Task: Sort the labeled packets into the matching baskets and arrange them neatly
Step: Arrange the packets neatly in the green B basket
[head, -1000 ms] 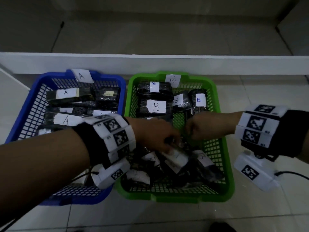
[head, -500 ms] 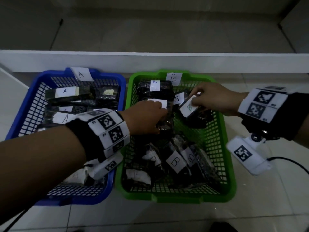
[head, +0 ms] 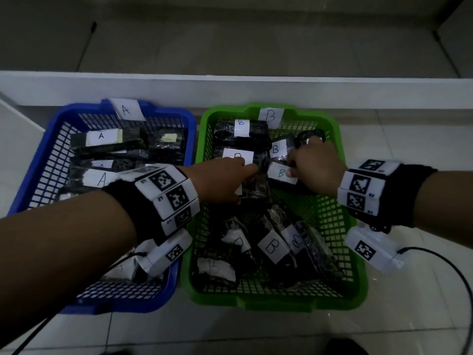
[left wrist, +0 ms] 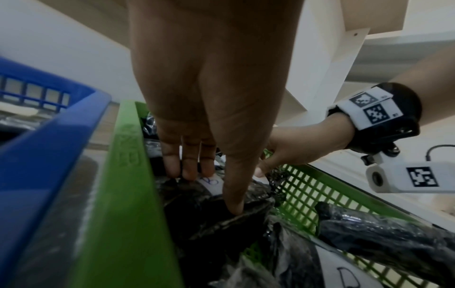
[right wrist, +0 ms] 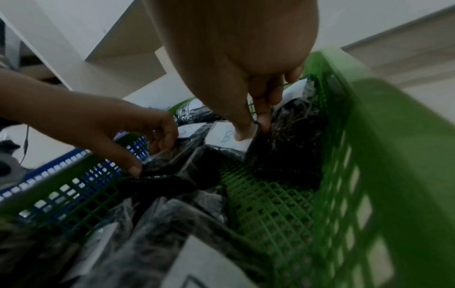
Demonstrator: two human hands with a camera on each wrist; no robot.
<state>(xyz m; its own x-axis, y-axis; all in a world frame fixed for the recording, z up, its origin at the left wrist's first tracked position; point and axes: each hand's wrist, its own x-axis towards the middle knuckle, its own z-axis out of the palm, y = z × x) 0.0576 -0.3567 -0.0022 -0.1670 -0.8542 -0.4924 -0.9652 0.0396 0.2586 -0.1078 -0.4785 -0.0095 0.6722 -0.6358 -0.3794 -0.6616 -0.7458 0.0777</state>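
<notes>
Side by side on the floor stand a blue basket [head: 115, 307] tagged A and a green basket [head: 271, 303] tagged B. Both hands are in the far half of the green basket [left wrist: 130, 175]. My left hand [head: 247, 180] spans a black packet [left wrist: 197, 204] with a B label, fingers on its far edge and thumb on its near edge. My right hand [head: 290, 170] pinches another black packet by its white B label [head: 280, 172], low against the back row. The right wrist view shows that pinch [right wrist: 251, 128] on the label [right wrist: 226, 136], with the left hand [right wrist: 152, 155] beside it.
Several B packets lie in a loose pile [head: 271, 247] at the green basket's front; others are lined up at its back [head: 240, 128]. A packets fill the blue basket [head: 102, 135]. A white ledge [head: 230, 83] runs behind both baskets. A black cable [head: 448, 254] trails on the floor at right.
Both hands rose from the front pile and carried packets to the back of the green basket. The right hand has since lowered its B packet beside the back row.
</notes>
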